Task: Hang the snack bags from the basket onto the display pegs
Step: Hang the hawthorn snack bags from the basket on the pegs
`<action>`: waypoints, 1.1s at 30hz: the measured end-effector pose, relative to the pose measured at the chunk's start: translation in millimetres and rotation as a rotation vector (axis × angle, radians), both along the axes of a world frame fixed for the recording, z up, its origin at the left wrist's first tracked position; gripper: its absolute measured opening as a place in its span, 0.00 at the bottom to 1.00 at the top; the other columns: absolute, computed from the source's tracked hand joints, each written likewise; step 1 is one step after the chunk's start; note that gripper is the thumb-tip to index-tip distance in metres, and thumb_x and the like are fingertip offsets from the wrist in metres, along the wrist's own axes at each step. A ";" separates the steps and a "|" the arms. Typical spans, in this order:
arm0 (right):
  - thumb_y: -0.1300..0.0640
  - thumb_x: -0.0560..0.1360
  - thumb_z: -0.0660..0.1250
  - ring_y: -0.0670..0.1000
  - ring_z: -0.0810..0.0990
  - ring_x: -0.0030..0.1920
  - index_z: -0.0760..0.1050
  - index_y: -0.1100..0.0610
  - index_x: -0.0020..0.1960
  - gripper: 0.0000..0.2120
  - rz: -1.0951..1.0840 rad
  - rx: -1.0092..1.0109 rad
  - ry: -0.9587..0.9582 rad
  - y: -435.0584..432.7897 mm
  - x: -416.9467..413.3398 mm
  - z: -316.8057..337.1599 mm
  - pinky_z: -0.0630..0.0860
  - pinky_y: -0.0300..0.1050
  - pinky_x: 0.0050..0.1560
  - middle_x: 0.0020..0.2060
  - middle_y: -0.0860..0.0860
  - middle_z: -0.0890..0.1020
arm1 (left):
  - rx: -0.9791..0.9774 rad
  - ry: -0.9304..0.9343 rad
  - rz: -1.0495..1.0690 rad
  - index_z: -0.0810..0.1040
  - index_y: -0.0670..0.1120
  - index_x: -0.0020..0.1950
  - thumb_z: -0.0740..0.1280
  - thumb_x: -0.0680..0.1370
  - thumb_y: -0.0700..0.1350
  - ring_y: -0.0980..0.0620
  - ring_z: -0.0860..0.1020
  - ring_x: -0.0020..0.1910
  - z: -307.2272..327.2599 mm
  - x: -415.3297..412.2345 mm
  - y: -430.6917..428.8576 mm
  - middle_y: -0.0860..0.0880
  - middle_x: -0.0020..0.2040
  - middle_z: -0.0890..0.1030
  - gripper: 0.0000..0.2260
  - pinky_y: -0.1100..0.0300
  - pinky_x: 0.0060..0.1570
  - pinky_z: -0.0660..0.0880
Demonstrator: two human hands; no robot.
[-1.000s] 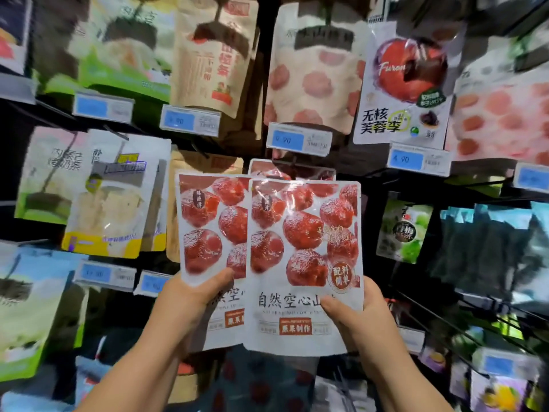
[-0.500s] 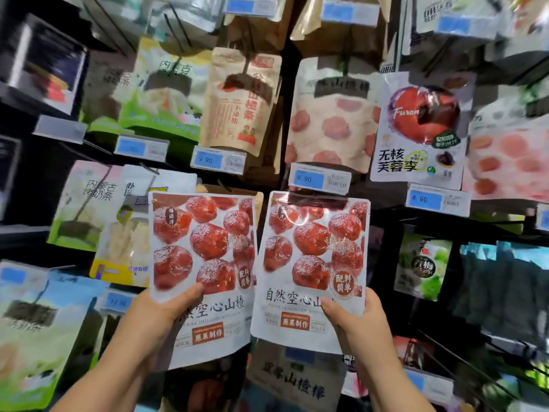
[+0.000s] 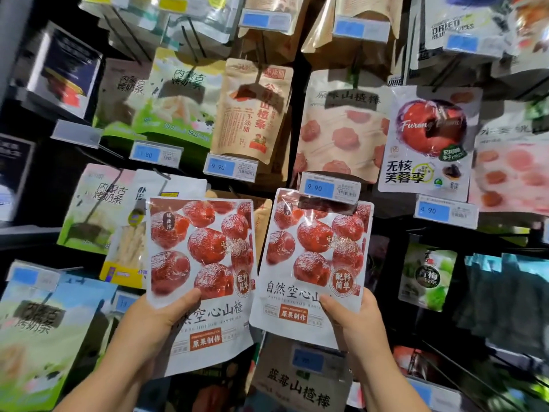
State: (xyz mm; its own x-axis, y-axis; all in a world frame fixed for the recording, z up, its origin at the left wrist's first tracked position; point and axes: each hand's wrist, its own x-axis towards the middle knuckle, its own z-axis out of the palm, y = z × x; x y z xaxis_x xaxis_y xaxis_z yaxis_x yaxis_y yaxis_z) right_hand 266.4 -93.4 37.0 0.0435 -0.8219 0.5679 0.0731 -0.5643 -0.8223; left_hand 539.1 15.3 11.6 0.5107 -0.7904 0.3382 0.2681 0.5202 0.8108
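Left hand (image 3: 154,319) is gripping the lower left corner of the first hawthorn bag (image 3: 202,257), thumb lying across its front; right hand (image 3: 353,319) is pinching the lower right corner of the second hawthorn bag (image 3: 315,257). Both sealed bags are showing printed red fruit. They are being held up side by side, edges nearly meeting, before the middle of the black peg wall (image 3: 298,40), the second one's top edge tucking behind a blue 9.90 price tag (image 3: 329,187). A kraft pouch (image 3: 252,111), a plum bag (image 3: 427,138) and a milk-strip bag (image 3: 178,93) are hanging above them.
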 end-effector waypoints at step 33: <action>0.47 0.71 0.76 0.58 0.73 0.63 0.63 0.54 0.66 0.32 -0.517 0.110 0.232 -18.2 7.1 -3.6 0.72 0.56 0.63 0.62 0.55 0.74 | -0.090 0.036 -0.002 0.82 0.43 0.52 0.70 0.72 0.33 0.54 0.85 0.39 11.5 7.5 1.3 0.49 0.42 0.86 0.11 0.65 0.34 0.79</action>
